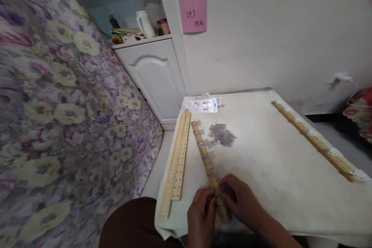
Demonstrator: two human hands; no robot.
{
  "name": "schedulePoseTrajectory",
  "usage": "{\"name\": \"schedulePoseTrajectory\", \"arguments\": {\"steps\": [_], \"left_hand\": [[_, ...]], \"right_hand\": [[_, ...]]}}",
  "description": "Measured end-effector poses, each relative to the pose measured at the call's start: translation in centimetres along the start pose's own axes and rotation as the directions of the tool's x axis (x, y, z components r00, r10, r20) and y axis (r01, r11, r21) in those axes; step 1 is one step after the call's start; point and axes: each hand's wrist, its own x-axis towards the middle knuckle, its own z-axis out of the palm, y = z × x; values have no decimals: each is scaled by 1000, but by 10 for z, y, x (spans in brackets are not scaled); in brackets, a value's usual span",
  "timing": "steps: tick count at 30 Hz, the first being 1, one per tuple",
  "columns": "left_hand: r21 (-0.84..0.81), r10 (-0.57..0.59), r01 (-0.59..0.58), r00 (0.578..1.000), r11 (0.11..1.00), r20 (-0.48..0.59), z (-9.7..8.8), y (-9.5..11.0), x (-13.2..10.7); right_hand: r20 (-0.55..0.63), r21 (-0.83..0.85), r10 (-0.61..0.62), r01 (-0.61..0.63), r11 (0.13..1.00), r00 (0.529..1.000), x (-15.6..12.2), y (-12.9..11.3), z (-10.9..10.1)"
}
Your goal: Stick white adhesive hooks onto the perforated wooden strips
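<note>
A narrow wooden strip (206,162) with rows of holes runs along the table toward me. Small clear plastic pieces with metal bits sit along it. At its near end, my left hand (201,211) is closed with fingertips at the strip's left side. From the right, my right hand (238,198) is also closed, thumb and finger pinched by the same spot. Something small and shiny shows between the fingertips, too small to make out. Just beyond the hands lies a pile of small clear plastic packets (223,135) with metal parts.
Two perforated wooden strips (180,162) lie at the left. Another strip (312,138) carrying white cards stands along the right side. A clear plastic package (201,105) rests at the table's back edge. The cloth-covered table (261,155) meets the wall; a floral curtain (66,104) hangs left.
</note>
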Motion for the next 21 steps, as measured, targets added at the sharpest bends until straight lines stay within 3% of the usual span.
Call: {"name": "schedulePoseTrajectory", "arguments": {"steps": [21], "left_hand": [[63, -8, 8, 1000, 998, 2, 0, -3, 2]], "right_hand": [[11, -9, -10, 10, 1000, 1000, -1, -1, 0]]}}
